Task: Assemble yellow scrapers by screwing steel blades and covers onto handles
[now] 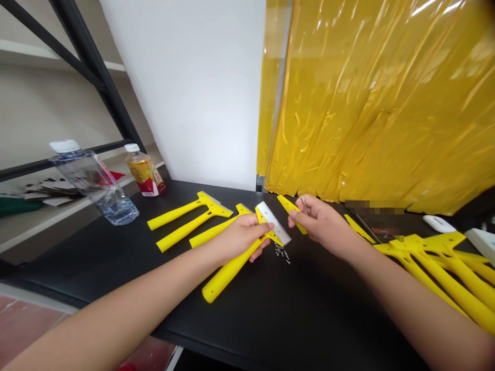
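Observation:
My left hand [240, 238] is closed round the neck of a yellow scraper [223, 277], its handle slanting down to the left. A flat silvery blade [266, 215] lies across the scraper's head, with my thumb resting on it. Just to the right, my right hand [327, 224] pinches a narrow yellow strip [286, 205], apart from the scraper. A thin dark metal piece [303, 204] shows at its fingers; its kind is unclear. Several small screws [281, 251] lie on the black table below the blade. Left of my hand lie yellow scrapers [189, 230] with heads pointing away.
A clear water bottle [96, 183] and a smaller drink bottle [145, 172] stand at the back left. More yellow scraper handles [444, 263] are heaped at the right, near a white case [439, 224]. Yellow plastic sheeting [371, 103] hangs behind the black table [301, 304].

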Demonstrator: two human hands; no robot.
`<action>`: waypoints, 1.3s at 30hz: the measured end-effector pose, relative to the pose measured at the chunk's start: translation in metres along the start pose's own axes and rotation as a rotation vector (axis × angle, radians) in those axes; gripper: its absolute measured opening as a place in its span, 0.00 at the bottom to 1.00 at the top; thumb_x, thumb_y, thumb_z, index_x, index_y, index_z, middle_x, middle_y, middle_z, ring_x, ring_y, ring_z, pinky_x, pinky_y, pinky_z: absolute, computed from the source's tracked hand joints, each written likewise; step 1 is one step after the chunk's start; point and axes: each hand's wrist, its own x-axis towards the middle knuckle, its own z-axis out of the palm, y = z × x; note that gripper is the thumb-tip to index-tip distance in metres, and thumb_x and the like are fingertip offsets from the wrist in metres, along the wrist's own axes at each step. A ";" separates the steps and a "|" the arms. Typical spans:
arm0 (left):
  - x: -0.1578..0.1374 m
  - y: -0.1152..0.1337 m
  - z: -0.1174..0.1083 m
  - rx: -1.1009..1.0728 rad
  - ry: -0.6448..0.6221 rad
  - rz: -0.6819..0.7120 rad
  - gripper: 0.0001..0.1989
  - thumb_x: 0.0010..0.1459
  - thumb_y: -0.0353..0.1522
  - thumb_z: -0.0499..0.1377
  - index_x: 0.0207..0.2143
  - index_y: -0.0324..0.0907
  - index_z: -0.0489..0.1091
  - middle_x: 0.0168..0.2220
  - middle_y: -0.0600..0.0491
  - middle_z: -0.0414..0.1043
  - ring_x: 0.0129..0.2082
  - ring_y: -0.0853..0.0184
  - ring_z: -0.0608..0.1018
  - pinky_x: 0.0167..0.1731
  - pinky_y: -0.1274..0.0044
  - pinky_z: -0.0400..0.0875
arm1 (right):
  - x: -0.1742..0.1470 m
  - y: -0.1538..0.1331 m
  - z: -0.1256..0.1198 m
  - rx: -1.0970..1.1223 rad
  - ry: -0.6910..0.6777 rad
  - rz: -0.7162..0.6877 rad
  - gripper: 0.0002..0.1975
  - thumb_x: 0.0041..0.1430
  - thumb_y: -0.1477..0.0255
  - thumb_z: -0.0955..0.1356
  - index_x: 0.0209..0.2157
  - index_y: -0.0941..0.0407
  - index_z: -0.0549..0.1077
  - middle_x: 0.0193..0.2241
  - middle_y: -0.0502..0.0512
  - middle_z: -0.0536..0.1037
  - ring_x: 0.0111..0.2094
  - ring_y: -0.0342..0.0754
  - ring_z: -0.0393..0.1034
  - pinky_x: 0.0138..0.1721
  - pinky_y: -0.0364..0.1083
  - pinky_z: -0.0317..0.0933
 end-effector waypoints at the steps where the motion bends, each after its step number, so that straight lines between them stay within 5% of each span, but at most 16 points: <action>1: 0.000 -0.001 0.000 0.003 -0.005 0.000 0.15 0.67 0.40 0.58 0.30 0.41 0.65 0.21 0.59 0.67 0.13 0.74 0.68 0.14 0.82 0.62 | -0.001 -0.001 0.002 0.057 -0.012 -0.017 0.17 0.66 0.57 0.69 0.35 0.51 0.59 0.28 0.42 0.69 0.20 0.38 0.47 0.22 0.43 0.47; 5: 0.002 -0.004 0.001 -0.001 -0.029 -0.004 0.15 0.67 0.40 0.58 0.29 0.41 0.66 0.21 0.59 0.67 0.13 0.74 0.69 0.14 0.82 0.62 | -0.006 -0.006 0.007 0.277 -0.086 -0.032 0.17 0.65 0.54 0.71 0.37 0.51 0.62 0.24 0.39 0.57 0.20 0.38 0.45 0.20 0.42 0.42; 10: 0.003 -0.008 0.000 -0.028 -0.023 0.015 0.13 0.67 0.40 0.59 0.32 0.41 0.67 0.22 0.59 0.69 0.13 0.74 0.69 0.14 0.82 0.63 | -0.005 -0.007 0.011 0.295 -0.041 -0.010 0.20 0.61 0.57 0.74 0.47 0.50 0.67 0.30 0.42 0.68 0.20 0.37 0.52 0.20 0.42 0.47; 15: 0.001 -0.005 0.000 -0.033 -0.053 0.053 0.13 0.66 0.40 0.59 0.32 0.41 0.67 0.21 0.59 0.68 0.14 0.74 0.69 0.14 0.82 0.63 | -0.005 0.000 0.015 0.281 -0.051 0.083 0.18 0.59 0.55 0.75 0.37 0.53 0.72 0.25 0.42 0.67 0.19 0.36 0.50 0.19 0.42 0.41; 21: -0.003 -0.001 0.002 -0.073 -0.066 0.057 0.12 0.64 0.40 0.60 0.34 0.41 0.67 0.21 0.58 0.69 0.14 0.73 0.69 0.15 0.81 0.64 | -0.006 -0.002 0.012 0.446 -0.143 0.171 0.20 0.54 0.57 0.78 0.37 0.54 0.71 0.21 0.39 0.62 0.18 0.35 0.45 0.19 0.41 0.36; 27: -0.004 -0.001 0.000 -0.132 -0.103 0.067 0.09 0.62 0.37 0.58 0.32 0.41 0.67 0.22 0.56 0.69 0.15 0.72 0.71 0.16 0.80 0.63 | -0.003 0.001 0.011 0.347 -0.151 0.108 0.19 0.56 0.57 0.77 0.40 0.53 0.73 0.26 0.42 0.68 0.19 0.36 0.49 0.19 0.42 0.39; 33: -0.006 0.001 0.000 -0.170 -0.150 0.058 0.19 0.67 0.46 0.53 0.30 0.41 0.66 0.22 0.54 0.68 0.15 0.71 0.70 0.15 0.79 0.60 | -0.004 -0.001 0.017 0.245 -0.174 0.073 0.19 0.54 0.57 0.78 0.38 0.53 0.72 0.29 0.44 0.69 0.23 0.38 0.54 0.21 0.41 0.43; 39: -0.011 0.009 0.006 -0.110 -0.123 0.038 0.19 0.63 0.48 0.61 0.33 0.41 0.65 0.22 0.57 0.68 0.15 0.73 0.69 0.16 0.80 0.58 | -0.006 -0.008 0.020 0.166 -0.169 0.033 0.18 0.55 0.57 0.77 0.35 0.54 0.71 0.27 0.44 0.68 0.26 0.39 0.57 0.24 0.42 0.49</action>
